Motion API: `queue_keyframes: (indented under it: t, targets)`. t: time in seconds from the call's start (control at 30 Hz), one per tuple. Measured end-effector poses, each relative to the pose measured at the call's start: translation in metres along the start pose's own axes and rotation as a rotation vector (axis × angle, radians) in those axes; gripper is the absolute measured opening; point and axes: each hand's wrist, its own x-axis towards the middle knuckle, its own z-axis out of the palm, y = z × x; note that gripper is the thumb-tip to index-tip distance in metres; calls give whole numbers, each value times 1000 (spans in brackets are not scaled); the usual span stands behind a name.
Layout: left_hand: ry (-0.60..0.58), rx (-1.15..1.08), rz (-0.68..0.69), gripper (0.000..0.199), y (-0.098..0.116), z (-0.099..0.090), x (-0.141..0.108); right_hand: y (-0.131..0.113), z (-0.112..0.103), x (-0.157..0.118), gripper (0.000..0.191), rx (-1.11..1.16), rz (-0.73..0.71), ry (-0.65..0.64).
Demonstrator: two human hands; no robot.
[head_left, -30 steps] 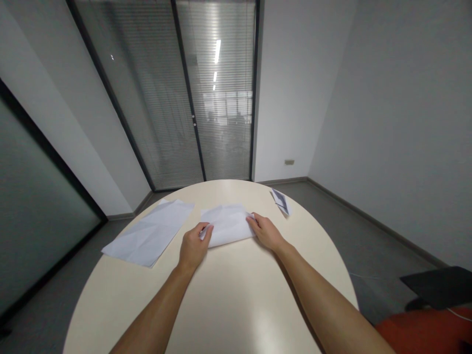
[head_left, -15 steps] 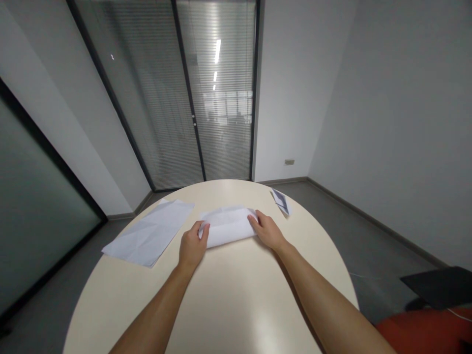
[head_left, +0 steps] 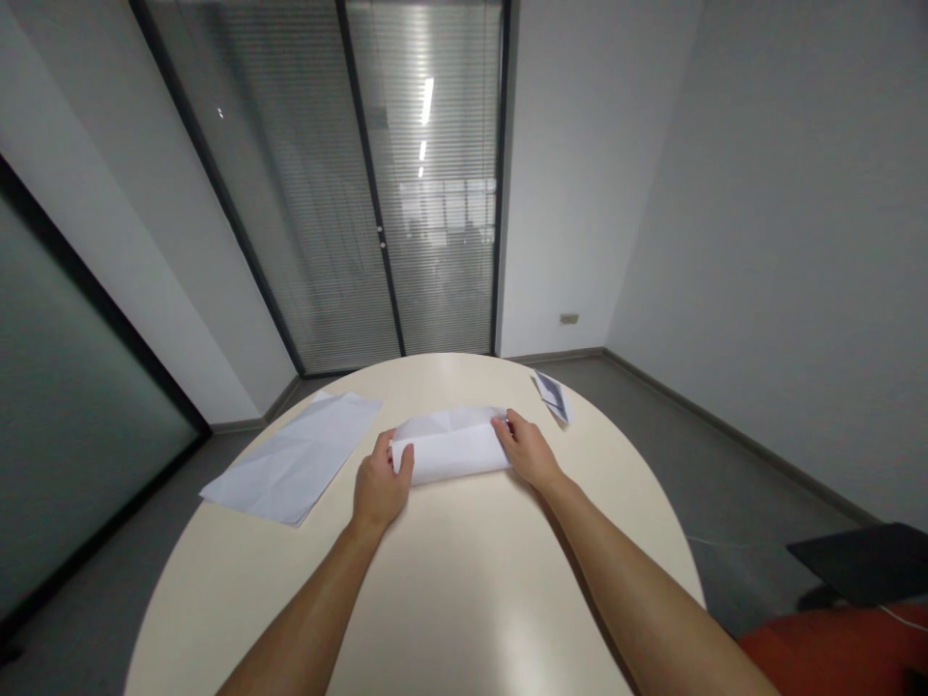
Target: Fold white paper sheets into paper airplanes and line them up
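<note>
Head view showed two half-curled hands, left hand (head_left: 381, 483) and right hand (head_left: 529, 452), holding one folded sheet (head_left: 453, 454) between one paper spread (head_left: 297, 459) and one scrap (head_left: 552, 397).

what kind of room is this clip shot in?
Probably a small office meeting room: a round table with paper sheets on it, a glass partition with blinds, and what looks like a red chair at the lower right.

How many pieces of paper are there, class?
3: a creased sheet at left, a folded sheet at centre, a small folded piece at right. Others may lie hidden beneath the creased sheet.
</note>
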Motion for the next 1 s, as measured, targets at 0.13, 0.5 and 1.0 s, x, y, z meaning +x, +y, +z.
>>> queue_keyframes:
  t: [0.13,0.5,1.0]
  targets:
    - [-36,-13,-48,36,-3,3,2,0,1,0,33,27,11,24]
    - [-55,36,-93,41,-9,9,3,3,3,-1,35,4,34,-13]
    - [-155,104,14,74,-26,26,-1,5,4,-2,56,-61,72,-161]
